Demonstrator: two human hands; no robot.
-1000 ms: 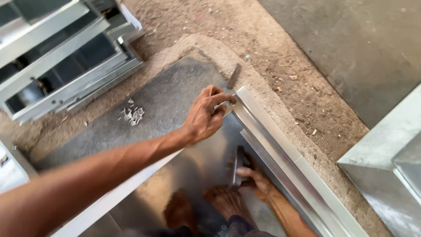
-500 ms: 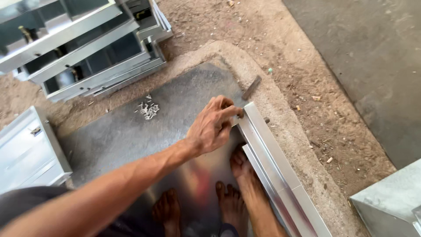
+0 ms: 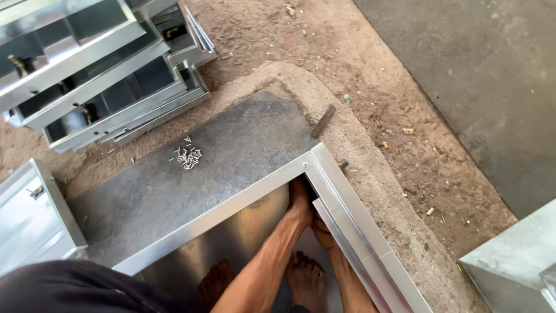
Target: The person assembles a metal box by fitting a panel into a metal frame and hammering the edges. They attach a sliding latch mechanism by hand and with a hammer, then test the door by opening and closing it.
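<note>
A shiny sheet-metal frame (image 3: 324,174) with folded edges lies on a dark grey slab (image 3: 231,150). My left hand (image 3: 300,204) reaches up inside the frame's far corner, its fingertips hidden under the folded edge. My right hand (image 3: 322,230) sits just beside and below it, pressed against the right-hand rail (image 3: 370,255). Its fingers are also tucked out of sight. My bare feet (image 3: 304,279) rest on the shiny sheet inside the frame.
A small pile of rivets (image 3: 188,156) lies on the slab. A dark metal bar (image 3: 322,120) rests on the concrete rim by the corner. Stacked metal boxes (image 3: 104,75) stand at top left, another box (image 3: 29,214) at left, one more (image 3: 515,261) at bottom right.
My left hand has dropped from the top of the frame's corner to inside and under it. My right hand has moved up beside it. The view has shifted right.
</note>
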